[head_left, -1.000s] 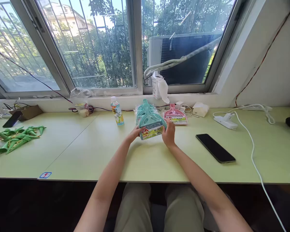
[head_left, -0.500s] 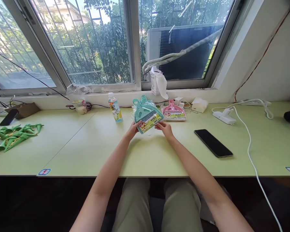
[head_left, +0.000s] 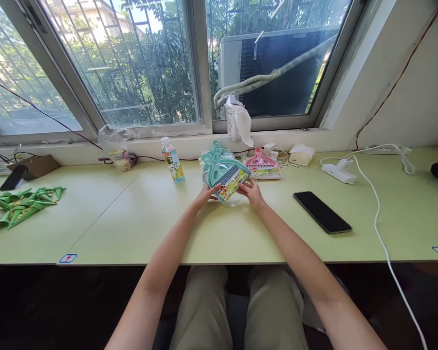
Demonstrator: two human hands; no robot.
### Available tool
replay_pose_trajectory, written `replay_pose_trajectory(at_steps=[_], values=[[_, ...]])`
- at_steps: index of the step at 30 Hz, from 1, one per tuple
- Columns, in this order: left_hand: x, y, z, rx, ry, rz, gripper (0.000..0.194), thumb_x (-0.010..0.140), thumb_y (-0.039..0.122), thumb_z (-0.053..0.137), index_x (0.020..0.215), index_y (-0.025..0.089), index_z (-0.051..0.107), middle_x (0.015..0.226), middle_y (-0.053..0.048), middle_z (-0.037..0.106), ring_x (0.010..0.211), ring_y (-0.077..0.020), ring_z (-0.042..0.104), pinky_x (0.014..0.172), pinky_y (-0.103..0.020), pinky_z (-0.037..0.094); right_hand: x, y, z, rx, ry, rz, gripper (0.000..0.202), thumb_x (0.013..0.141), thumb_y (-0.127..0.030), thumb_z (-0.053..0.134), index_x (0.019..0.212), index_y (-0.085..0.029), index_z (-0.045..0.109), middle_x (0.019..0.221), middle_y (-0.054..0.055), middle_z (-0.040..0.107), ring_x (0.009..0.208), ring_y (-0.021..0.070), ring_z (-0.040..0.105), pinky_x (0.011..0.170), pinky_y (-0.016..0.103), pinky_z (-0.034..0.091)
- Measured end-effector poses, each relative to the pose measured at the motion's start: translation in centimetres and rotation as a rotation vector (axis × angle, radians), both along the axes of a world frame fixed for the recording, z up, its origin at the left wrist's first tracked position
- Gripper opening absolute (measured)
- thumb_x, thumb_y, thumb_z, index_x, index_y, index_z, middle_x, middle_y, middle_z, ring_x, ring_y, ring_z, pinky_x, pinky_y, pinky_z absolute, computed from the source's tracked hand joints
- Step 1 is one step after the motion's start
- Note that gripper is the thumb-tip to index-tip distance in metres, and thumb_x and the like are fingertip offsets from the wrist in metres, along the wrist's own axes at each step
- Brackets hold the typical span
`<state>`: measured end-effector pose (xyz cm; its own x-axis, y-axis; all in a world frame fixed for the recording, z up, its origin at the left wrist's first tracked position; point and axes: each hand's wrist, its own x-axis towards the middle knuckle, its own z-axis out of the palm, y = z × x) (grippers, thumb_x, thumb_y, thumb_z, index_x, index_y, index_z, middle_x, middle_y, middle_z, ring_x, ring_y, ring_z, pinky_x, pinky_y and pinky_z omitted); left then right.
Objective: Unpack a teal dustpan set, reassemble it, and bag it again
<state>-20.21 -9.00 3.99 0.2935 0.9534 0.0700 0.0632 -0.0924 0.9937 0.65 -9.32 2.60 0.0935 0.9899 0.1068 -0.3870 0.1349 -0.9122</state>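
Observation:
A teal mini dustpan-and-brush set (head_left: 226,172) in clear wrap, with a yellow-green label along its front edge, is held tilted above the table. My left hand (head_left: 206,195) is closed on its lower left edge, with the thumb over the label. My right hand (head_left: 252,193) grips the lower right corner between thumb and fingers. Directly behind it lies another teal dustpan set (head_left: 216,149), partly covered by the held one. Beside them, to the right, rests a pink dustpan set (head_left: 261,165) in clear wrap.
A drink bottle (head_left: 173,161) stands to the left of the sets, and a black phone (head_left: 321,212) lies to the right. Farther right are a white power strip (head_left: 338,172) and its cable. Green cone-shaped pieces (head_left: 25,204) are piled at the left. A tissue pack (head_left: 237,121) sits by the window.
Both hands have shifted the held teal set slightly right and lower, toward me. More of the teal set behind it now shows. The view has tilted a little.

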Motion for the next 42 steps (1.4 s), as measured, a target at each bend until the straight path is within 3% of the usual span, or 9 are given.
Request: replay_pose_trajectory(at_steps=[9, 16, 19, 23, 25, 29, 32, 36, 42], values=[[-1.4, 1.8, 0.0, -0.154, -0.311, 0.307, 0.034, 0.085, 0.047, 0.056, 0.102, 0.017, 0.06, 0.077, -0.003, 0.065, 0.061, -0.0125, 0.061, 0.061, -0.027, 0.054, 0.5, -0.4, 1.2, -0.059, -0.059, -0.026, 0.039, 0.056, -0.019, 0.076, 0.091, -0.019, 0.06, 0.077, 0.0, 0.072, 0.058, 0.0122, 0.066, 0.043, 0.017, 0.043], [-3.1, 2.0, 0.7, -0.096, -0.277, 0.392, 0.038, 0.089, 0.044, 0.048, 0.112, 0.016, 0.061, 0.094, -0.008, 0.069, 0.064, -0.0119, 0.062, 0.061, -0.025, 0.051, 0.5, -0.7, 1.9, -0.028, -0.148, 0.056, 0.039, 0.054, -0.022, 0.076, 0.091, -0.018, 0.064, 0.085, 0.005, 0.073, 0.061, 0.0139, 0.066, 0.038, 0.018, 0.031], [-4.3, 2.1, 1.4, 0.078, -0.148, 0.422, 0.043, 0.089, 0.048, 0.048, 0.116, 0.017, 0.06, 0.117, -0.012, 0.065, 0.093, -0.0189, 0.065, 0.078, -0.031, 0.052, 1.2, -0.8, 2.3, -0.014, -0.173, 0.074, 0.04, 0.054, -0.023, 0.075, 0.093, -0.018, 0.066, 0.085, 0.004, 0.073, 0.058, 0.0123, 0.064, 0.038, 0.018, 0.03], [-5.6, 1.8, 2.7, 0.505, 0.042, 0.715, 0.056, 0.082, 0.054, 0.058, 0.127, 0.02, 0.056, 0.133, -0.011, 0.057, 0.118, -0.0227, 0.055, 0.1, -0.035, 0.042, 2.2, -0.9, 2.6, -0.006, -0.284, 0.156, 0.043, 0.054, -0.022, 0.074, 0.096, -0.017, 0.068, 0.082, 0.005, 0.073, 0.054, 0.0113, 0.06, 0.039, 0.019, 0.032], [-5.6, 1.5, 3.0, 0.509, 0.117, 0.641, 0.06, 0.076, 0.056, 0.064, 0.122, 0.018, 0.061, 0.122, -0.012, 0.064, 0.109, -0.0238, 0.06, 0.096, -0.036, 0.045, 2.4, -1.1, 2.7, 0.002, -0.354, 0.215, 0.044, 0.054, -0.021, 0.075, 0.098, -0.016, 0.069, 0.081, 0.006, 0.074, 0.054, 0.0114, 0.059, 0.039, 0.019, 0.032], [-4.9, 1.3, 2.6, 0.201, 0.164, 0.209, 0.056, 0.063, 0.059, 0.073, 0.094, 0.013, 0.071, 0.086, -0.011, 0.072, 0.074, -0.0198, 0.066, 0.074, -0.033, 0.052, 2.5, -1.4, 2.9, 0.037, -0.424, 0.299, 0.046, 0.058, -0.025, 0.076, 0.103, -0.016, 0.07, 0.086, 0.008, 0.074, 0.055, 0.0107, 0.059, 0.039, 0.019, 0.032], [-5.2, 1.5, 2.2, 0.129, 0.084, 0.178, 0.049, 0.062, 0.056, 0.076, 0.085, 0.014, 0.071, 0.081, -0.01, 0.072, 0.066, -0.0169, 0.066, 0.069, -0.031, 0.052, 2.9, -1.4, 3.0, 0.058, -0.434, 0.315, 0.047, 0.059, -0.029, 0.076, 0.104, -0.016, 0.069, 0.089, 0.008, 0.074, 0.057, 0.0109, 0.06, 0.041, 0.02, 0.032], [-7.9, 1.9, 2.7, 0.081, 0.112, 0.438, 0.03, 0.074, 0.043, 0.068, 0.085, 0.015, 0.067, 0.08, -0.008, 0.072, 0.063, -0.0154, 0.066, 0.066, -0.028, 0.05, 4.1, -1.0, 3.2, 0.062, -0.387, 0.23, 0.044, 0.056, -0.03, 0.078, 0.097, -0.017, 0.069, 0.087, 0.007, 0.073, 0.057, 0.0103, 0.058, 0.043, 0.02, 0.032], [-13.2, 0.8, 3.8, 0.067, 0.579, 1.251, 0.02, 0.086, 0.019, 0.046, 0.096, 0.021, 0.063, 0.108, -0.011, 0.069, 0.11, -0.0269, 0.059, 0.095, -0.047, 0.041, 5.3, -0.5, 3.1, 0.008, -0.219, 0.048, 0.042, 0.05, -0.029, 0.079, 0.088, -0.019, 0.067, 0.082, 0.003, 0.072, 0.055, 0.0085, 0.055, 0.045, 0.021, 0.033]])
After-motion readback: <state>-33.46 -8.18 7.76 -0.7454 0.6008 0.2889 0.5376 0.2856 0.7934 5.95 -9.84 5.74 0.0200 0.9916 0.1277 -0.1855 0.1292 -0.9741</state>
